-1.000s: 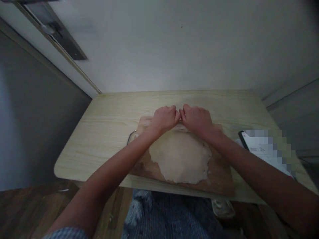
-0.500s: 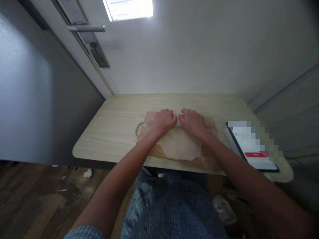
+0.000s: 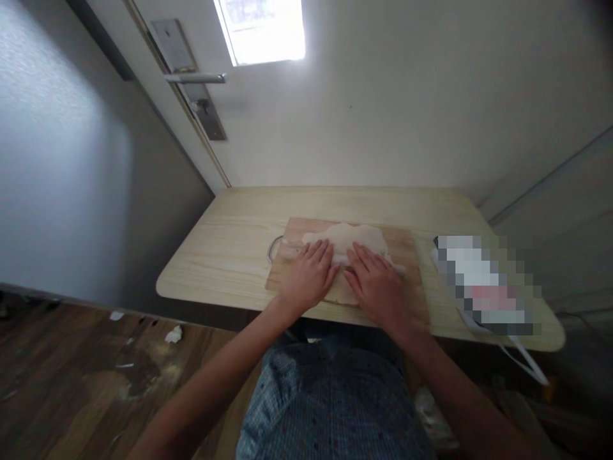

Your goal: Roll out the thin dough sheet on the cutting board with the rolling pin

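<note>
A flat sheet of pale dough (image 3: 347, 235) lies on a wooden board (image 3: 409, 255) on the light wood table (image 3: 230, 249). A thin white rolling pin (image 3: 290, 245) lies across the dough, its ends showing on both sides of my hands. My left hand (image 3: 309, 275) and my right hand (image 3: 378, 284) rest side by side on the pin. Both palms are down and the fingers are stretched flat. The near part of the dough is hidden under them.
A tablet-like device (image 3: 479, 281) with a white cable (image 3: 524, 364) lies on the table's right end. A metal loop handle (image 3: 272, 249) sticks out of the board's left edge. Behind the table is a white wall, with a door and its lever handle (image 3: 196, 78) at the left.
My hands have come from the dough's far edge back toward me. Their fingers have gone from curled to flat on the pin. The view has pulled back and up.
</note>
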The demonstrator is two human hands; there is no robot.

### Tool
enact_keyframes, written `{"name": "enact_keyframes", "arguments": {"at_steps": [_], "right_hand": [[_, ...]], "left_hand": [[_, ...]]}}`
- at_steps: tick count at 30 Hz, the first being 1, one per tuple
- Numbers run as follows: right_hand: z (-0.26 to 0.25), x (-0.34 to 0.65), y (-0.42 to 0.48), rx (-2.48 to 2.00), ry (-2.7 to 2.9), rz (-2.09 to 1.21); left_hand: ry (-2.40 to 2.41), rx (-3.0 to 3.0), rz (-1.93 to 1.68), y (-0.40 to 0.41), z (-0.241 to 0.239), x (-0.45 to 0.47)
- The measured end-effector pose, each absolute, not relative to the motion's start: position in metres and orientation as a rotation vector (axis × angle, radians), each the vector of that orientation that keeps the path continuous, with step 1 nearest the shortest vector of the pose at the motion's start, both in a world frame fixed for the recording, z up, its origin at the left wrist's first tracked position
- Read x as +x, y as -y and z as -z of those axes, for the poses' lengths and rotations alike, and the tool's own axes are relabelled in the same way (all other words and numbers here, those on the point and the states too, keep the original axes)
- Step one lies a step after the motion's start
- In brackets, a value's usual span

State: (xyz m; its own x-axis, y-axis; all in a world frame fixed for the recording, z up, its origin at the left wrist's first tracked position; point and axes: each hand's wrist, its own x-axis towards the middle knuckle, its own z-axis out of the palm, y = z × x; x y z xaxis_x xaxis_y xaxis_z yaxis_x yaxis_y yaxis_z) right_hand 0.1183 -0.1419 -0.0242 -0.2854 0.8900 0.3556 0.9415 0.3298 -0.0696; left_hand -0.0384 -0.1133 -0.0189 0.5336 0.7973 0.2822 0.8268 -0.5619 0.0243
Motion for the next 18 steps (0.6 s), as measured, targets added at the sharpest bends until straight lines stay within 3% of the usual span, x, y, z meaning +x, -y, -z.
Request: {"name": "enact_keyframes", "arguments": {"at_steps": [10, 18], "right_hand": [[0.008, 0.123, 0.056, -1.924, 2.213, 0.062], [0.016, 0.12, 0.135, -1.716, 2.23, 0.044]], "left_hand": [[1.564, -2.641, 0.273, 0.033, 0.01, -0.013], [1.566, -2.68, 0.445, 0.117, 0.01, -0.028]]}}
